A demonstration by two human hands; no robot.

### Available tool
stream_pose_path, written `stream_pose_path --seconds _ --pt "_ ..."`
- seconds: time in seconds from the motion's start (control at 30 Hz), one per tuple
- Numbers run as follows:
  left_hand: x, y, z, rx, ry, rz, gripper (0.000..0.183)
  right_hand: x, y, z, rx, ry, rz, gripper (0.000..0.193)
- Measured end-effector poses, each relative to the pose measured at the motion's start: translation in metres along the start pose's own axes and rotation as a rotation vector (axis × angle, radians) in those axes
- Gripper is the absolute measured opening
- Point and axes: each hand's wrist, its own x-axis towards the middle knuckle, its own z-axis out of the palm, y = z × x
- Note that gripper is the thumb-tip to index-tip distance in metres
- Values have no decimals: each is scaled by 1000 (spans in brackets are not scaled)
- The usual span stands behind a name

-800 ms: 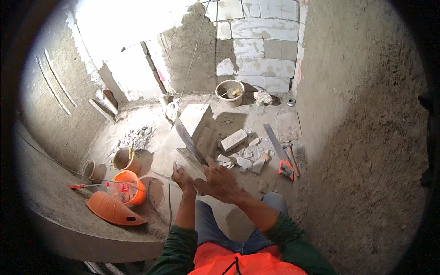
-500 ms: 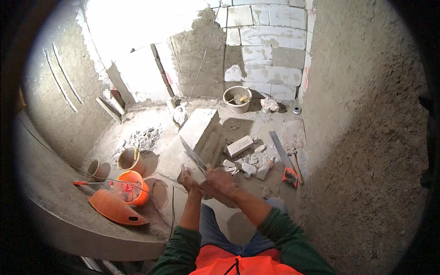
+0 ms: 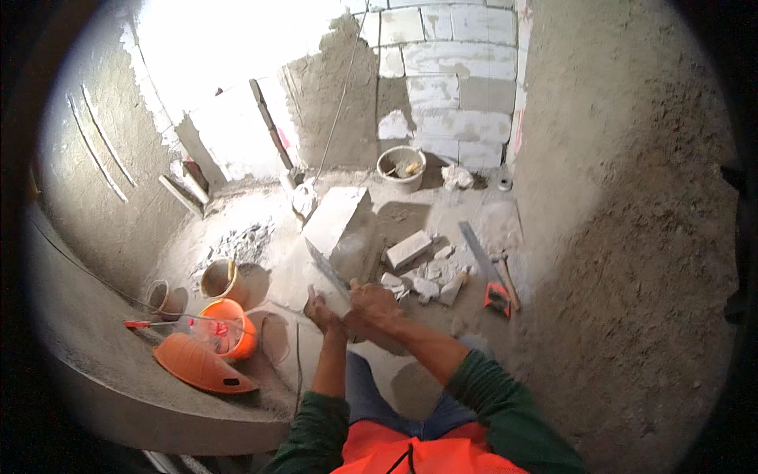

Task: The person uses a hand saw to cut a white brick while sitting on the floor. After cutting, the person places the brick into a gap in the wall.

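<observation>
My right hand is closed around the near end of a long flat metal blade, whose handle is hidden in my fingers. The blade points away and to the left, over a pale block. At that block's near edge, my left hand is closed with the thumb raised, close beside my right hand; its grip appears to be on the block's edge, partly hidden. Just beyond stands a larger pale block. Right of the hands, a smaller block lies beside several broken chunks.
On the right lie a handsaw and a hammer. A mortar bucket stands by the back wall. Left are an orange bucket, an orange hard hat, a tan bucket and rubble. A rough wall rises at right.
The whole view has shifted slightly. The blade has moved a little, lying lower against the pale block, and both hands keep their grips close together.
</observation>
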Motion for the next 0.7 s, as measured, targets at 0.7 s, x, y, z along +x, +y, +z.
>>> stream_pose_path --seconds 0.7 --pt "-17 7 7 293 39 73 54 -18 10 -5 120 101 33 56"
